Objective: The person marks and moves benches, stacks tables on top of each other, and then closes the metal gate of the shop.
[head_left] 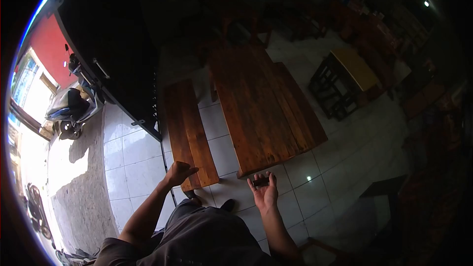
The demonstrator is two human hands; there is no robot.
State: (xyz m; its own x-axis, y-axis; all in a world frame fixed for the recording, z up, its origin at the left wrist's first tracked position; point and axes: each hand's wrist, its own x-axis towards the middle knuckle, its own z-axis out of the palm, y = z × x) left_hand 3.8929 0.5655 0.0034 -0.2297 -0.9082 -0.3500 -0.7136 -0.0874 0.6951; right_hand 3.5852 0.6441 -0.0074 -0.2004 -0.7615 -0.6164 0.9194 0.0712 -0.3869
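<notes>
My left hand (179,174) is closed, its thumb pointing right, over the near end of a wooden bench (189,128). Whatever it may hold is hidden behind the curled fingers. Just past the near edge of a long wooden table (261,113), my right hand (266,198) is turned palm up. Its fingers curl around a small dark oblong object (261,182), whose kind I cannot make out. Neither hand appears to touch the table.
A dark metal gate (113,44) stands left of the bench. Outside is a parked motorbike (74,103). To the right is a dark-framed stand with a yellowish top (355,69). White tiles (320,187) cover the floor, and the back of the room is very dark.
</notes>
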